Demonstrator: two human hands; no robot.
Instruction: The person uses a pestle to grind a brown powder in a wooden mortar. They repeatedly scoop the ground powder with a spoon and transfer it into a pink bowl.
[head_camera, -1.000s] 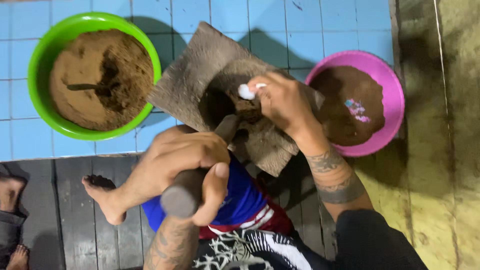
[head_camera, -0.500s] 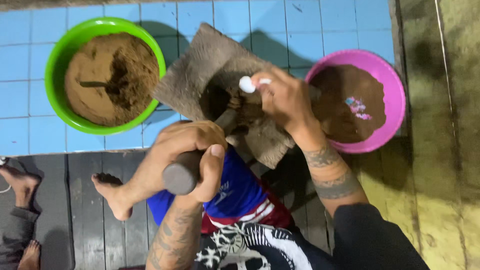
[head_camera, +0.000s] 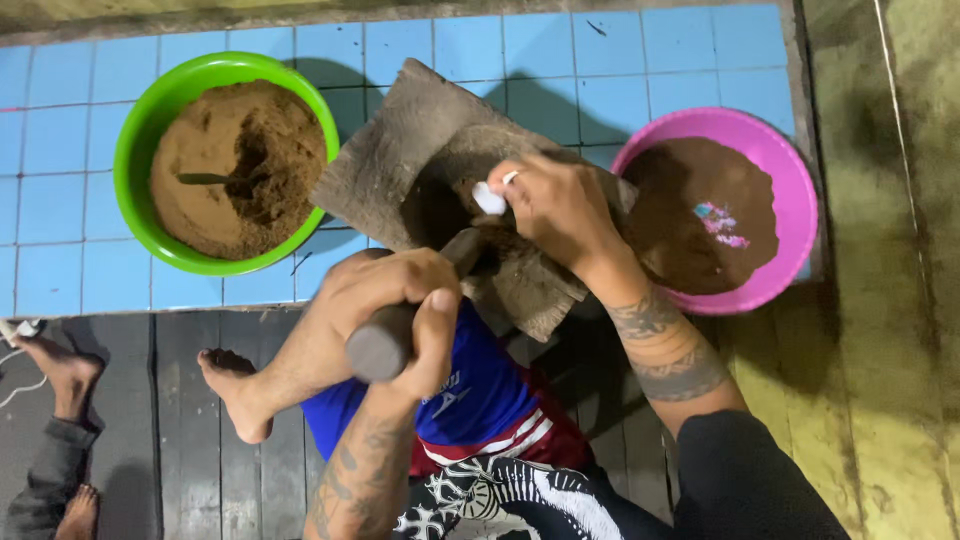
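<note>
A single view, from a camera worn on the person's head, looks almost straight down and sits close above the work. The far edge of the picture takes in the blue tiled floor (head_camera: 560, 50); the near edge takes in the person's own lap and a dark plank floor (head_camera: 180, 440). A green bowl (head_camera: 135, 150) lies at far left, a pink bowl (head_camera: 790, 180) at far right. Another person's bare feet (head_camera: 60, 370) enter at near left. The right margin is dim, perhaps yellowish boards.

No packages, labels, signs or screens anywhere.
</note>
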